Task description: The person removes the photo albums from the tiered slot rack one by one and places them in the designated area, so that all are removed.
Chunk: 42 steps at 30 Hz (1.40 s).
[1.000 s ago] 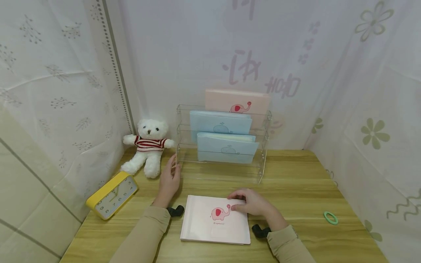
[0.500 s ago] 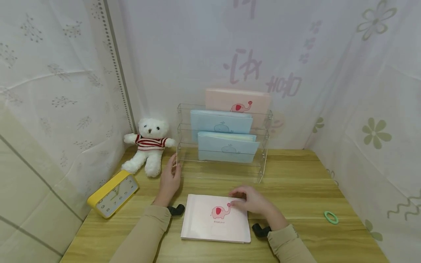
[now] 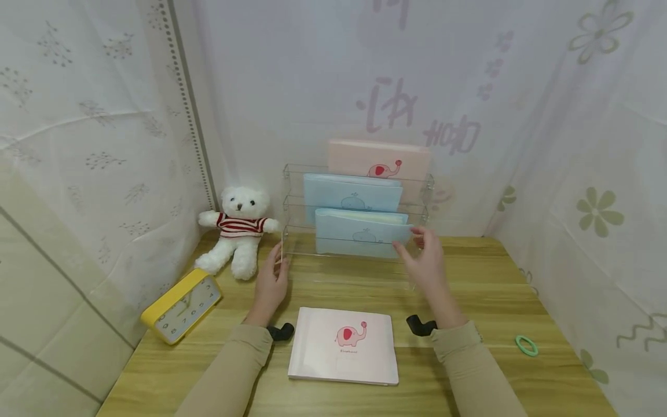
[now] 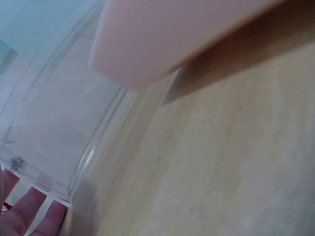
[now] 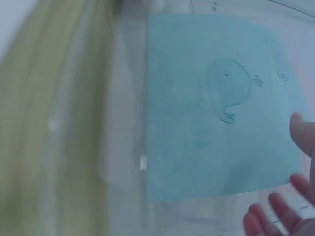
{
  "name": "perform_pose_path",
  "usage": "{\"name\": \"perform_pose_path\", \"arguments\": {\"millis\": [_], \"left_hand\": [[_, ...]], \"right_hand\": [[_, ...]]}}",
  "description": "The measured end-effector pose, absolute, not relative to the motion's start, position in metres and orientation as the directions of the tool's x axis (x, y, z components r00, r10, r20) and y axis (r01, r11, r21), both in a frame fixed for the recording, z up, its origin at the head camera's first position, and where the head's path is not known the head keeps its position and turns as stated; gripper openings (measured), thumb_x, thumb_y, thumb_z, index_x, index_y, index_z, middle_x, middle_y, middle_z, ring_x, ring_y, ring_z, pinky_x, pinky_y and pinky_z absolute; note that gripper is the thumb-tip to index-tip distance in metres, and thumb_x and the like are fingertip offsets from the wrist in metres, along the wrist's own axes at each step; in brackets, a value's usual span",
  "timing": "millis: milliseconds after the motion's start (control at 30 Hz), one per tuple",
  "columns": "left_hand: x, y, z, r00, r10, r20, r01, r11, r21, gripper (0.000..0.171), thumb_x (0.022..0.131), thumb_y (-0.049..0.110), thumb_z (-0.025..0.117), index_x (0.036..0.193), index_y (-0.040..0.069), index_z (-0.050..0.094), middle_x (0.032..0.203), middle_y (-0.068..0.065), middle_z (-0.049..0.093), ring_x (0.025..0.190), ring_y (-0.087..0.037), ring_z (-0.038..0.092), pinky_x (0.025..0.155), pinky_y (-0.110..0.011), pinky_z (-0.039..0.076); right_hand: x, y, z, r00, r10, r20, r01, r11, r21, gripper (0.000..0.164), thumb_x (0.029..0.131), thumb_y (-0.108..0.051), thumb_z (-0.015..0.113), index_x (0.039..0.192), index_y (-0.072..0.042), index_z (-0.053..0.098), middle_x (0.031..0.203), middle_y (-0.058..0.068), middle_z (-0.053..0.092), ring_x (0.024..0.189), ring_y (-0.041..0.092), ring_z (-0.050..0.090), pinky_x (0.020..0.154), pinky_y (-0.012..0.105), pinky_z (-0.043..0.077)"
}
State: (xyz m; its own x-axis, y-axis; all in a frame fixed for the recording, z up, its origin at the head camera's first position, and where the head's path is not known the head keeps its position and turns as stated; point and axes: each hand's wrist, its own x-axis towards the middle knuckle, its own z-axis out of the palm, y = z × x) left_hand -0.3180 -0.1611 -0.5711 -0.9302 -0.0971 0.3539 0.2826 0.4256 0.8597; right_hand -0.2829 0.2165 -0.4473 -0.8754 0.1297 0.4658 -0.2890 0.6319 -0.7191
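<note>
A clear tiered rack (image 3: 354,271) stands at the back of the table. In its front tier leans a blue whale-print booklet (image 3: 344,237). Another blue booklet (image 3: 333,188) is behind it, and a pink elephant booklet (image 3: 365,155) stands at the very back. My left hand (image 3: 270,284) touches the rack's left side panel; in the left wrist view its fingers (image 4: 30,202) lie against the panel, fairly straight. At the front booklet's right edge is my right hand (image 3: 428,263), thumb and fingers spread apart. A pink elephant booklet (image 3: 333,365) lies flat in front.
A white teddy bear (image 3: 242,226) in a striped shirt sits left of the rack. In front of it stands a yellow alarm clock (image 3: 182,304). A green ring (image 3: 526,346) lies at the right. Patterned curtains enclose the table.
My right hand has left the flat pink booklet and gone up and forward to the front blue booklet's right edge. The left hand stays at the rack's side.
</note>
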Motion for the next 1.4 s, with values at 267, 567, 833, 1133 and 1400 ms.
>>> {"name": "perform_pose_path", "arguments": {"millis": [267, 567, 833, 1133, 1400], "left_hand": [[-0.316, -0.16, -0.573, -0.936, -0.096, 0.339, 0.267, 0.435, 0.86, 0.055, 0.118, 0.027, 0.054, 0.171, 0.027, 0.041, 0.156, -0.024, 0.062, 0.139, -0.044, 0.066, 0.113, -0.061, 0.059], [-0.316, -0.161, -0.572, -0.939, -0.101, 0.329, 0.259, 0.421, 0.869, 0.054, 0.117, 0.026, 0.055, 0.17, 0.029, 0.042, 0.156, -0.023, 0.062, 0.136, -0.043, 0.068, 0.113, -0.06, 0.059], [-0.316, -0.159, -0.574, -0.943, -0.107, 0.315, 0.238, 0.446, 0.863, 0.056, 0.118, 0.028, 0.054, 0.172, 0.032, 0.039, 0.157, -0.022, 0.062, 0.134, -0.045, 0.069, 0.111, -0.063, 0.059], [-0.315, -0.158, -0.575, -0.936, -0.108, 0.334, 0.256, 0.441, 0.86, 0.055, 0.118, 0.03, 0.053, 0.172, 0.03, 0.04, 0.157, -0.023, 0.061, 0.135, -0.045, 0.069, 0.112, -0.062, 0.059], [-0.316, -0.159, -0.573, -0.934, -0.117, 0.338, 0.257, 0.439, 0.861, 0.055, 0.118, 0.028, 0.054, 0.171, 0.029, 0.041, 0.156, -0.024, 0.062, 0.134, -0.046, 0.07, 0.111, -0.062, 0.06]], "right_hand": [[-0.305, 0.215, -0.418, -0.912, 0.126, 0.39, -0.259, 0.559, -0.788, 0.079, 0.099, -0.043, 0.084, 0.159, -0.005, 0.047, 0.147, 0.021, 0.057, 0.134, 0.041, 0.059, 0.123, 0.058, 0.049], [-0.321, 0.205, -0.412, -0.912, 0.068, 0.405, -0.305, 0.548, -0.779, 0.057, 0.096, -0.042, 0.088, 0.138, -0.009, 0.067, 0.138, 0.013, 0.065, 0.129, 0.034, 0.06, 0.114, 0.056, 0.053], [-0.331, 0.199, -0.411, -0.928, -0.038, 0.37, -0.314, 0.614, -0.725, 0.041, 0.097, -0.039, 0.087, 0.131, -0.017, 0.079, 0.145, 0.01, 0.073, 0.145, 0.035, 0.062, 0.125, 0.061, 0.048], [-0.331, 0.189, -0.413, -0.862, 0.016, 0.507, -0.392, 0.612, -0.686, 0.025, 0.093, -0.022, 0.09, 0.114, -0.008, 0.084, 0.122, 0.016, 0.08, 0.122, 0.037, 0.073, 0.108, 0.056, 0.059], [-0.315, 0.177, -0.396, -0.726, 0.093, 0.681, -0.543, 0.53, -0.651, 0.022, 0.088, -0.012, 0.093, 0.106, -0.002, 0.084, 0.102, 0.019, 0.075, 0.106, 0.037, 0.068, 0.097, 0.037, 0.053]]}}
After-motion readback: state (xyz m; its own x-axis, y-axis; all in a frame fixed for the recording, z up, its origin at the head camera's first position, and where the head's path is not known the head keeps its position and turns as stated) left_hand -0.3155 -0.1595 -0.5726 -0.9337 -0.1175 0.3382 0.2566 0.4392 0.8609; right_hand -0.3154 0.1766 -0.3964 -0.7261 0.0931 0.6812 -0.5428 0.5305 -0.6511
